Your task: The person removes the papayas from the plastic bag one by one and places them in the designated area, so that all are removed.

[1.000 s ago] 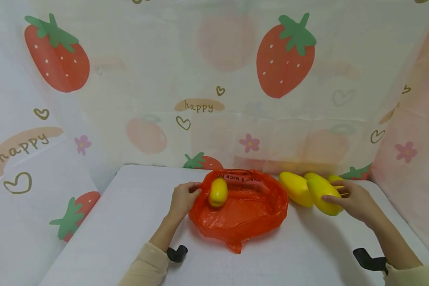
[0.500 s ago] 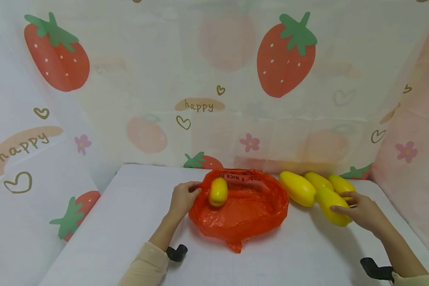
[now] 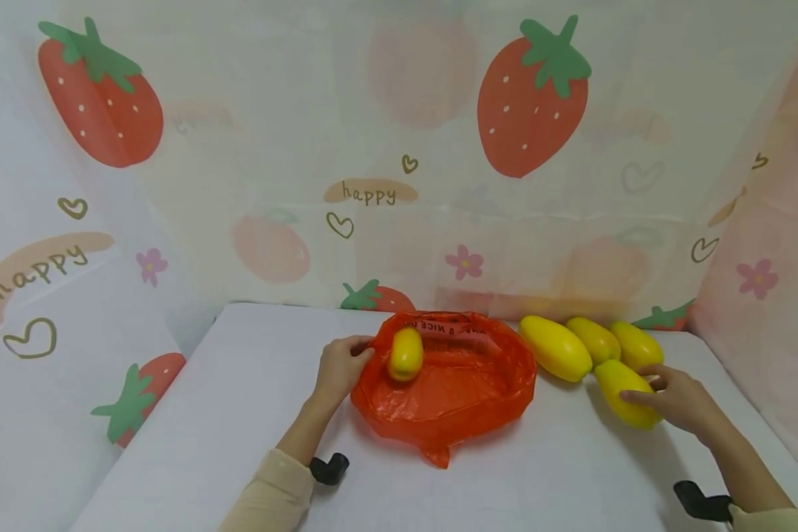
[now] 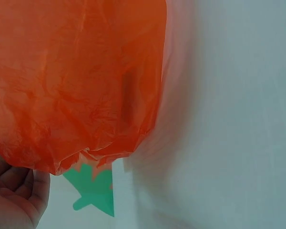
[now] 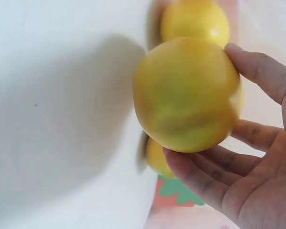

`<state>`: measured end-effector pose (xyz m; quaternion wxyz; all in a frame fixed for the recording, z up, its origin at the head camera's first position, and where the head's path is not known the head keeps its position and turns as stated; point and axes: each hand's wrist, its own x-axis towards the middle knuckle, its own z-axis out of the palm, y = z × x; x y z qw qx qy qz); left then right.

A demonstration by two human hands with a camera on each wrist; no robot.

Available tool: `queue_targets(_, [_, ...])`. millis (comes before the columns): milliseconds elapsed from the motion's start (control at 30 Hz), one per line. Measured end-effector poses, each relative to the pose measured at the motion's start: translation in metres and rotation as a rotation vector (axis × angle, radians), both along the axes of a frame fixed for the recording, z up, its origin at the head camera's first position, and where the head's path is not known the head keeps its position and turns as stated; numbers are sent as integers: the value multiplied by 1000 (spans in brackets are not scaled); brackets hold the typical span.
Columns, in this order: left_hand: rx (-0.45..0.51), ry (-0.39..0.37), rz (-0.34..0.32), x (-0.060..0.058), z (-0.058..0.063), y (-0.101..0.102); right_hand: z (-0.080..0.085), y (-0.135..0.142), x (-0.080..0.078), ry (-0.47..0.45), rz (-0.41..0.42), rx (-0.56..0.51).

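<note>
In the head view, my left hand [image 3: 340, 369] pinches the left rim of a red plastic bag [image 3: 439, 432], whose mouth is spread wide. The left wrist view shows the fingers [image 4: 40, 193] curled behind the bag's crumpled edge. One yellow mango [image 3: 407, 356] lies inside the bag, at its left. Right of the bag, my right hand [image 3: 682, 403] grips another yellow mango [image 3: 621, 391] between thumb and fingers. The right wrist view has this held mango [image 5: 186, 95] end-on, with the thumb on one side and the fingers on the other.
Behind the held mango lie three more: one long mango [image 3: 555, 349] by the bag's right rim, a middle mango [image 3: 593, 340] and a right mango [image 3: 637, 346]. The white table [image 3: 239, 414] ends at a strawberry-printed curtain [image 3: 273, 148] at the back and sides.
My right hand has moved right and nearer to me with its mango, away from the mango by the bag, uncovering the two behind. My left hand stays at the bag's rim.
</note>
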<state>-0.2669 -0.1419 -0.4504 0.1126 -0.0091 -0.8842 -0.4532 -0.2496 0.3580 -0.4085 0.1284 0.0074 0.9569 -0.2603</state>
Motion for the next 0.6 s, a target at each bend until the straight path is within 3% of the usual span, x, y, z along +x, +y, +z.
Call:
queue_targets(233, [1, 10, -3, 0, 0, -1, -6, -1, -3, -52, -14, 7])
queue_targets(600, [-5, 16, 4, -2, -1, -2, -12, -5, -6, -40, 6, 15])
